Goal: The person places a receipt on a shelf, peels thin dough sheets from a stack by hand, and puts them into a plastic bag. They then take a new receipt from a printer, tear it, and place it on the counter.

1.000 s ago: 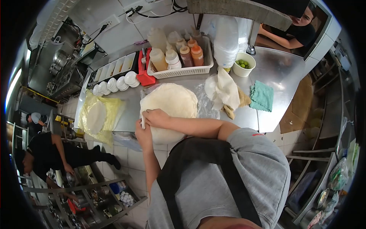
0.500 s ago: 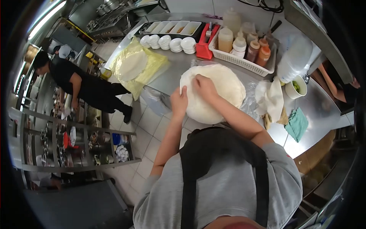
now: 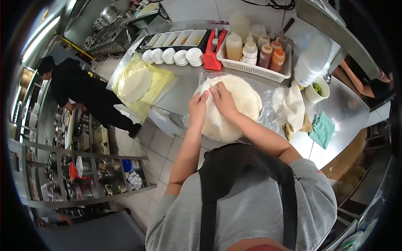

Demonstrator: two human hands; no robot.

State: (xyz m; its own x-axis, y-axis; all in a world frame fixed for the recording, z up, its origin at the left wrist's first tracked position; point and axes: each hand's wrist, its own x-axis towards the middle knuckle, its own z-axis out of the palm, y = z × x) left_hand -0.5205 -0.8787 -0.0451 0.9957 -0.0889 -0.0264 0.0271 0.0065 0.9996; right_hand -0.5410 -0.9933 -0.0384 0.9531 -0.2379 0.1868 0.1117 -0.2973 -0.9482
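Note:
A stack of large, thin, pale round flatbreads, which look like flour tortillas [image 3: 246,97], lies on clear plastic on the steel counter. My left hand [image 3: 197,108] is closed, pinching the near-left edge of the top tortilla [image 3: 214,119]. Just to its right, my right hand [image 3: 223,100] is closed on the same tortilla, its fingertips bunched close to the left thumb. Between and below the hands this sheet is raised and folded. Farther left, a single tortilla [image 3: 137,85] rests flat on a yellow plastic bag [image 3: 163,78].
Behind stand small white dishes [image 3: 194,55], a black tray of condiments [image 3: 184,38], a red tool [image 3: 214,54] and a white basket [image 3: 255,69] of squeeze bottles. Rightward are a white cloth [image 3: 293,106], a tub of limes [image 3: 317,90] and a green cloth [image 3: 322,130]. A co-worker [image 3: 79,90] bends over shelves at left.
The top tortilla's edge has come up off the stack and folded between my hands, which have drawn closer together. The co-worker leans farther over the shelves. The camera view has shifted slightly.

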